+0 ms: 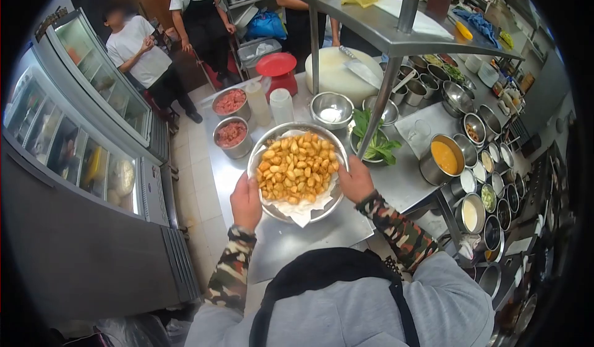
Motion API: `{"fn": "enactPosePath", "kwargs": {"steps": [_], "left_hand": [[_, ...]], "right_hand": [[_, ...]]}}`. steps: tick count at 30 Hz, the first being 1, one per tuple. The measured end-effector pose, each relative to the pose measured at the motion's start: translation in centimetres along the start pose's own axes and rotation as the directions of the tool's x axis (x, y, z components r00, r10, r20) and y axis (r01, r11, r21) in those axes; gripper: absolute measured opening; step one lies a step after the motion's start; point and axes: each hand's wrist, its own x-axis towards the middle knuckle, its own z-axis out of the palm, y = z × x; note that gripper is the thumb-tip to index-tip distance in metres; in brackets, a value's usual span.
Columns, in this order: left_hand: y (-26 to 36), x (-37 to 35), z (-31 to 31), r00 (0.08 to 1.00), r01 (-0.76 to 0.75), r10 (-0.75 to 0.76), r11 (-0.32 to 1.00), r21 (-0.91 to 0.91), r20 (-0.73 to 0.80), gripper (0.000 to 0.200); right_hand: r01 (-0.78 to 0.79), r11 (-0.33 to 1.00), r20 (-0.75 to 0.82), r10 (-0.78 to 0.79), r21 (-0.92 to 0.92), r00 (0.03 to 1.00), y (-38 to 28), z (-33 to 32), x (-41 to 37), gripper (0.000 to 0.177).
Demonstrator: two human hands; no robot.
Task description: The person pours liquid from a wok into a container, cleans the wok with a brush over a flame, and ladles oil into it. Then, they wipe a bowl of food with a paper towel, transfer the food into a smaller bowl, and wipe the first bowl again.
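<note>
I see left hand (246,203) and right hand (356,181), fingers holding the metal bowl (331,204) between them; fried pieces (298,169), probably potatoes, lie inside on paper (301,213). Meat pot (236,152) beyond left fingers.

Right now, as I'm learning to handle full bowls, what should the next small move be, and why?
I'd probably settle the bowl level on the bare near part of the steel counter: left hand and right hand both grip its sides, golden pieces are heaped on paper inside, and two meat pots stand close beyond it.
</note>
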Motion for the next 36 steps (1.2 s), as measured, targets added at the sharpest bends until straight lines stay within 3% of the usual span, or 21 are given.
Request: {"fn": "enactPosePath", "kwargs": {"steps": [2, 3, 7, 9, 10, 11, 13, 14, 16, 17, 22, 24, 25, 28, 29, 30, 31, 33, 36], "left_hand": [[-4.7, 0.4, -0.1, 0.967, 0.171, -0.154, 0.982, -0.073, 0.204, 0.030], [-5.4, -0.1, 0.1, 0.974, 0.122, -0.131, 0.991, 0.058, 0.187, 0.030], [-9.1, -1.3, 0.9, 0.958, 0.211, -0.215, 0.977, 0.045, 0.188, 0.031], [-6.5, -1.3, 1.2, 0.979, 0.176, -0.169, 0.983, -0.052, 0.110, 0.032], [-4.6, -1.5, 1.2, 0.990, 0.138, -0.135, 0.980, -0.140, 0.034, 0.032], [-2.4, -1.5, 0.9, 0.990, 0.140, -0.136, 0.980, -0.139, 0.033, 0.032], [1.0, -1.2, 0.4, 0.995, -0.045, 0.046, 0.999, 0.015, -0.084, 0.032], [-0.3, -0.7, 0.6, 0.996, -0.031, 0.033, 0.999, 0.020, -0.082, 0.032], [-4.5, -0.3, 0.9, 0.980, 0.177, -0.172, 0.983, -0.041, 0.097, 0.031], [-4.9, -0.7, 0.9, 0.981, 0.151, -0.160, 0.985, 0.080, 0.113, 0.030], [-8.4, -1.0, 1.5, 0.984, 0.152, -0.161, 0.982, 0.108, 0.080, 0.032], [-4.5, -1.2, 1.1, 0.990, 0.137, -0.137, 0.990, -0.013, 0.006, 0.034], [-2.4, -1.4, 0.9, 0.997, 0.053, -0.056, 0.996, -0.067, -0.052, 0.035], [-0.2, -1.6, 0.3, 0.999, 0.029, -0.028, 0.999, 0.032, -0.021, 0.034], [-2.7, -1.4, 0.3, 0.986, 0.128, -0.134, 0.990, 0.065, 0.097, 0.033], [-5.5, -2.3, 0.5, 0.985, 0.133, -0.139, 0.989, 0.065, 0.099, 0.033], [-8.0, -2.8, 0.9, 0.977, 0.174, -0.183, 0.981, 0.084, 0.111, 0.032], [-7.0, -2.9, 1.2, 0.949, 0.276, -0.281, 0.960, 0.053, 0.142, 0.031], [-5.2, -2.5, 1.2, 0.961, 0.247, -0.252, 0.968, 0.055, 0.114, 0.031]], "right_hand": [[-0.030, 0.998, 0.042, 0.032, -0.047, 0.999, 0.0, 0.2, -0.4, 0.025], [-0.016, 0.993, 0.068, 0.024, -0.116, 0.997, 0.8, 0.6, -0.1, 0.025], [-0.008, 0.982, 0.108, 0.029, -0.190, 0.994, 3.0, 1.5, -0.2, 0.026], [-0.011, 0.979, 0.086, 0.029, -0.204, 0.996, 1.8, 1.0, -0.1, 0.025], [0.003, 0.996, 0.052, 0.002, -0.091, 0.999, 0.8, 0.3, -0.4, 0.025], [0.018, 1.000, 0.014, -0.018, 0.024, 1.000, -0.2, -0.4, -0.6, 0.025], [0.049, 0.999, 0.009, -0.049, 0.002, 0.999, -1.3, -1.2, -0.1, 0.024], [0.072, 0.997, 0.006, -0.072, -0.021, 0.997, -1.4, -1.2, 0.1, 0.024], [-0.002, 0.992, 0.087, 0.014, -0.129, 0.996, -0.1, -0.2, 0.5, 0.025], [0.013, 0.985, 0.096, 0.004, -0.172, 0.995, 1.5, 0.8, 1.0, 0.025], [0.025, 0.979, 0.118, -0.001, -0.202, 0.993, 2.5, 1.6, 1.4, 0.026], [0.038, 0.990, 0.084, -0.027, -0.138, 0.996, 0.8, 0.4, 0.8, 0.026], [0.022, 0.998, 0.059, -0.018, -0.053, 0.998, -0.4, -0.4, 0.3, 0.026], [-0.015, 0.998, 0.022, 0.013, 0.057, 1.000, -0.8, -1.0, -0.1, 0.025], [-0.020, 0.999, 0.093, 0.023, -0.037, 0.995, 1.3, 0.0, 0.2, 0.024], [-0.013, 0.992, 0.160, 0.033, -0.129, 0.987, 2.9, 0.8, 0.4, 0.024], [0.048, 0.986, 0.129, -0.028, -0.158, 0.991, 3.7, 1.2, 0.0, 0.024], [0.028, 0.983, 0.152, -0.001, -0.179, 0.988, 4.1, 1.4, 0.5, 0.025], [0.012, 0.977, 0.163, 0.023, -0.215, 0.986, 3.2, 0.9, 0.2, 0.025]]}}
